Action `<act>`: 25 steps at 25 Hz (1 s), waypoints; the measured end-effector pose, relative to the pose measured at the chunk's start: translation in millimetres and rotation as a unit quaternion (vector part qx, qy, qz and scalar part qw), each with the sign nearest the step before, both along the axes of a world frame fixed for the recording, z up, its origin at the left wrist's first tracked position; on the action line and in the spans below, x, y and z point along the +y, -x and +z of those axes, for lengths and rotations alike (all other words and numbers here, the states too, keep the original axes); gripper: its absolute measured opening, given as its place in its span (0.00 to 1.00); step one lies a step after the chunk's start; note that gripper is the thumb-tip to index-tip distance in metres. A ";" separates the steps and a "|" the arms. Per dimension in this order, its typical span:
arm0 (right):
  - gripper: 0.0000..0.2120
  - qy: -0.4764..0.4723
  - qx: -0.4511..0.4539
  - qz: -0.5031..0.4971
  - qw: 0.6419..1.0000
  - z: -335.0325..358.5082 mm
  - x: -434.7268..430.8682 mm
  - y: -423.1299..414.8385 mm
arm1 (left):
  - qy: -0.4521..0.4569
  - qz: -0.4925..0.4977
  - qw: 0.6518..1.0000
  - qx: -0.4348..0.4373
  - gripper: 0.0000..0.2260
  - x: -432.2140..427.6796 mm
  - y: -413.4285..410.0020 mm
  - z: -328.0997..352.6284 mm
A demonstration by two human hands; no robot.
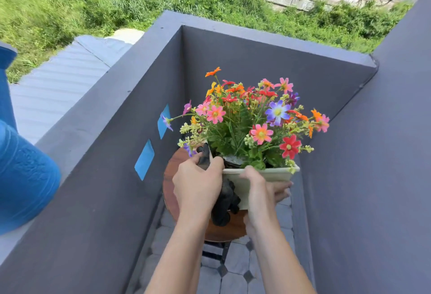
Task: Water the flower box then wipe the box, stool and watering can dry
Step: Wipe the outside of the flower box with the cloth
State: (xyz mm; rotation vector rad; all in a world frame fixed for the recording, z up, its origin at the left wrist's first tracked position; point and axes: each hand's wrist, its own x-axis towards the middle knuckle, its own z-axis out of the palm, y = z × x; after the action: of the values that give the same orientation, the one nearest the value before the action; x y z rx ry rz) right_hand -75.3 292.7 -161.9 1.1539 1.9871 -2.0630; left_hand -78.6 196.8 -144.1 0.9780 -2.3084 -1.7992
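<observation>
Grey-painted walls [105, 154] enclose a narrow tiled corner, with a blue watering can [21, 172] resting on the ledge at the far left, well apart from the work. Inside the corner a round wooden stool [169, 184] carries the cream flower box [275, 173], full of bright blooms, towards its right side. The left hand [198, 186] is closed around a dark cloth [225, 202], pressing it against the box's near-left corner, with part of the cloth hanging down over the stool. The right hand [263, 191] clasps the box's near face, thumb over the rim, fingers curled beneath; the box may be tipped or lifted slightly, though that is hard to tell. Wiping seems underway. To do it well, the right hand should steady the box firmly while the cloth runs along each face and under the rim, then across the stool top.
</observation>
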 end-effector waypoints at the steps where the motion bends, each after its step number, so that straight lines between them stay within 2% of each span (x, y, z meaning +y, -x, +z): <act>1: 0.62 0.009 0.000 0.000 1.000 -0.3 -0.2 1.4 | 0.011 0.004 1.000 -0.001 0.23 3.1 -2.1 2.2; 3: 0.65 0.040 -0.044 0.034 0.998 -4.4 -5.3 7.6 | 0.028 0.012 1.000 -0.006 0.18 9.9 -5.7 6.6; 5: 0.55 0.072 -0.056 0.077 0.993 -49.0 13.3 16.5 | 0.047 0.013 0.999 -0.008 0.14 17.2 -10.0 10.6; 6: 0.52 0.050 -0.054 0.073 0.995 -87.1 32.7 28.6 | 0.058 0.009 0.998 -0.007 0.14 19.6 -11.6 11.9; 8: 0.54 0.042 -0.043 0.064 0.996 -118.4 55.3 45.8 | 0.073 -0.003 0.997 0.010 0.15 23.8 -13.0 9.1; 12: 0.40 0.037 -0.052 0.082 0.995 -38.1 39.9 33.3 | 0.120 -0.084 0.975 0.169 0.19 31.1 -20.0 -2.7; 15: 0.37 0.059 -0.069 0.051 0.995 -8.5 29.4 35.2 | 0.171 -0.104 0.958 0.203 0.24 21.2 -9.5 -22.1; 18: 0.27 0.095 -0.067 0.033 0.993 -6.4 26.2 36.8 | 0.210 -0.099 0.942 0.242 0.20 5.2 3.7 -40.6; 21: 0.30 0.100 -0.072 0.040 0.992 -7.9 31.6 38.6 | 0.298 -0.175 0.878 0.332 0.15 9.9 -9.1 -48.1; 23: 0.31 0.097 -0.077 0.048 0.991 -8.2 34.0 39.4 | 0.349 -0.207 0.844 0.350 0.13 12.2 -12.3 -52.2; 24: 0.30 0.095 -0.077 0.047 0.991 -7.2 34.8 38.4 | 0.365 -0.203 0.839 0.348 0.14 9.6 -6.7 -53.4; 25: 0.28 0.096 -0.073 0.047 0.992 -7.1 35.9 37.8 | 0.365 -0.185 0.850 0.332 0.14 5.0 2.6 -53.4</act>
State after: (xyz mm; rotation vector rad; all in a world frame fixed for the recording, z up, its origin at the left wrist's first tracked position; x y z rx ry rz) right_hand -113.1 328.6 -168.9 1.1169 1.7014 -2.0078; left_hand -81.2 201.8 -197.5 -0.1962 -2.4070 -0.8915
